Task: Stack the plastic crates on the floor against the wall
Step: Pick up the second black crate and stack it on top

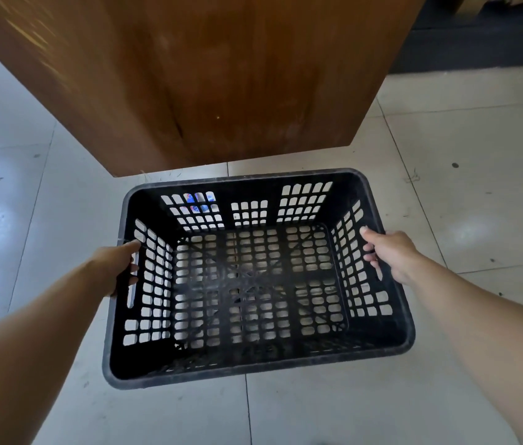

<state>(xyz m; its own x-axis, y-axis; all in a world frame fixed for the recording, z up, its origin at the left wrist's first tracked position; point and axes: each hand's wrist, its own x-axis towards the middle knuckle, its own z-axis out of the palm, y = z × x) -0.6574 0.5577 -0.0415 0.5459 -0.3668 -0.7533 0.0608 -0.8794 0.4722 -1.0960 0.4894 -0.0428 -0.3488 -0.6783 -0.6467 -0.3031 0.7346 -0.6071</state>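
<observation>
I hold a black rectangular plastic crate with lattice walls and base [253, 370] in front of me, its open top facing up towards me. Its long axis runs left to right across my body, the right end turned slightly away. My left hand [122, 268] grips the left short wall, fingers curled into its handle slot. My right hand [388, 255] grips the right short wall the same way. The crate is over the pale tiled floor [446, 139]; I cannot tell whether it touches it. Its far long side lies near a brown wooden panel [221, 75] standing ahead.
</observation>
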